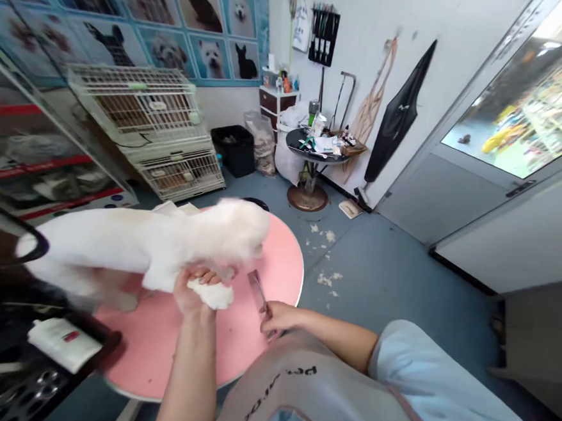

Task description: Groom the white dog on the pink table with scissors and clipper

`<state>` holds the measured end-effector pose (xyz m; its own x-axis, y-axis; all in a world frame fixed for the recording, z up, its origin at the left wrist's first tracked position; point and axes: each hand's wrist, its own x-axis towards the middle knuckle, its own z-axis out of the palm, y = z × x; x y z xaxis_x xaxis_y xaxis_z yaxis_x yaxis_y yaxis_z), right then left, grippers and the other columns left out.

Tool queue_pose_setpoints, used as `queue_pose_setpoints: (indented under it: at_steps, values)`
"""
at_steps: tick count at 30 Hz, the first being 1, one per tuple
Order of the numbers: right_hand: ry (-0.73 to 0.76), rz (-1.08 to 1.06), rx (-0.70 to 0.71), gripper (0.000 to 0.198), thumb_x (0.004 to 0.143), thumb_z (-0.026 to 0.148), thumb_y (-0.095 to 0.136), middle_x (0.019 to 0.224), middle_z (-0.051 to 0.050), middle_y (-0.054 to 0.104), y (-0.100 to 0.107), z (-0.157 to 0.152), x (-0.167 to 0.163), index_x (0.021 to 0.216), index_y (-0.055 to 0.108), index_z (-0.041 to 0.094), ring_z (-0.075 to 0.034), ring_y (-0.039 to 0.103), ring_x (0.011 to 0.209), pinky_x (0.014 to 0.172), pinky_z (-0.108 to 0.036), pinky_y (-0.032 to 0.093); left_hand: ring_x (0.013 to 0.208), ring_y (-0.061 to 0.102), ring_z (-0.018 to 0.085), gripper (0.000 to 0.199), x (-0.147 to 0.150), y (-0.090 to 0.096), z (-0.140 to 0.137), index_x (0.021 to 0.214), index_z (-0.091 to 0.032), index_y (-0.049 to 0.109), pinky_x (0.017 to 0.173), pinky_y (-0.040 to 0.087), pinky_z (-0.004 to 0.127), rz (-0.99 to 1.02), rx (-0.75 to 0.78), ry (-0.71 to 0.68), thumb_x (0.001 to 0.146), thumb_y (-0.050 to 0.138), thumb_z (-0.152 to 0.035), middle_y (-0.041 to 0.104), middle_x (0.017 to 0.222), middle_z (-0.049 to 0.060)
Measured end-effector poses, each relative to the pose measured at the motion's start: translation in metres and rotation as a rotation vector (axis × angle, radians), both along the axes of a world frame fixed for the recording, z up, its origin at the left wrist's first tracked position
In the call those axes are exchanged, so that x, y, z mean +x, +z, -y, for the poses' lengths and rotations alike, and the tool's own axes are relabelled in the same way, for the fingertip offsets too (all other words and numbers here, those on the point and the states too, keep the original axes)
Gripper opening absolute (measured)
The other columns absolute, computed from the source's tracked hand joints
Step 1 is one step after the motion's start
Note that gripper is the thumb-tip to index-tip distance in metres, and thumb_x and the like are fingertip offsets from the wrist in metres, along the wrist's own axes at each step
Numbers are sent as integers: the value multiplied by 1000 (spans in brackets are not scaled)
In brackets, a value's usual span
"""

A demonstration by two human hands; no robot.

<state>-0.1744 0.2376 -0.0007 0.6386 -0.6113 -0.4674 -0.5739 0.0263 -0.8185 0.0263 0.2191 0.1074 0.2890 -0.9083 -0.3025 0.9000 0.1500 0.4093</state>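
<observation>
A white dog (110,237) stands on a round pink grooming table (150,355), its head (246,227) toward the right and slightly blurred. Under its chest, my left hand (196,291) is closed around a front leg, and the fluffy white paw (215,294) sticks out past my fingers. My right hand (276,318) grips a pair of scissors (257,289) at the handles, low over the table's right side. The long metal blades point up and away, toward the dog's muzzle, and are apart from the paw. My palm hides part of the handles.
On the left are a dark trolley with a white bottle (64,344) and a black loop (38,248) near the dog's rear. Behind stand white wire cages (172,116), a black bin (234,149) and a cluttered round table (309,151). Fur tufts (327,278) lie on the floor.
</observation>
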Motion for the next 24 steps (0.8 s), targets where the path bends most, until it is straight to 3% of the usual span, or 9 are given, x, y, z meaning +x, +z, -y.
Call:
queue_pose_setpoints:
  at_steps: [3, 6, 11, 13, 18, 21, 24]
  values:
    - [0, 204, 72, 58, 64, 16, 74, 93, -1, 70, 10, -27, -5, 118, 54, 15, -13, 67, 76, 65, -21, 49, 35, 41, 5, 36, -4, -5, 2, 56, -18, 29, 38, 34, 18, -18, 28, 20, 77, 56, -28, 46, 48, -5]
    - [-48, 177, -103, 48, 65, 18, 71, 93, -1, 70, 25, -48, -10, 111, 57, 18, -14, 67, 78, 66, -22, 49, 33, 37, 5, 38, -15, -2, 3, 55, -18, 29, 37, 30, 18, -19, 67, 66, 80, 55, -30, 46, 46, -6]
    - [29, 28, -371, 32, 73, 13, 58, 102, -8, 70, 51, -68, -25, 105, 59, 18, -21, 67, 91, 78, -27, 48, 33, 30, 4, 42, -47, 12, -6, 55, -18, 29, 37, 25, 18, 58, 133, 123, 87, 51, -34, 34, 43, -8]
    - [25, 15, -439, 36, 73, 18, 60, 106, -9, 69, 49, -68, -29, 109, 57, 18, -22, 66, 95, 80, -28, 47, 33, 28, 3, 42, -53, 10, -4, 56, -19, 28, 38, 23, 18, 115, 156, 146, 88, 50, -35, 33, 45, -8]
    - [65, -74, -494, 33, 78, 12, 50, 94, -7, 71, 35, -68, -27, 111, 55, 18, -19, 67, 81, 69, -26, 44, 36, 27, 2, 41, -53, -3, -6, 59, -19, 25, 38, 22, 18, 194, 177, 197, 91, 45, -35, 32, 51, -7]
    - [44, -99, -499, 34, 77, 19, 55, 101, -9, 70, 37, -71, -27, 111, 54, 18, -21, 67, 84, 68, -27, 43, 37, 27, 2, 41, -56, -6, -11, 59, -19, 24, 39, 23, 18, 211, 117, 171, 90, 47, -33, 31, 53, -7]
    - [53, -119, -473, 32, 78, 12, 49, 95, -7, 71, 40, -72, -29, 109, 54, 17, -20, 67, 80, 66, -26, 41, 38, 26, 2, 42, -60, -5, -14, 59, -19, 23, 39, 23, 18, 202, 76, 158, 89, 49, -32, 29, 54, -7]
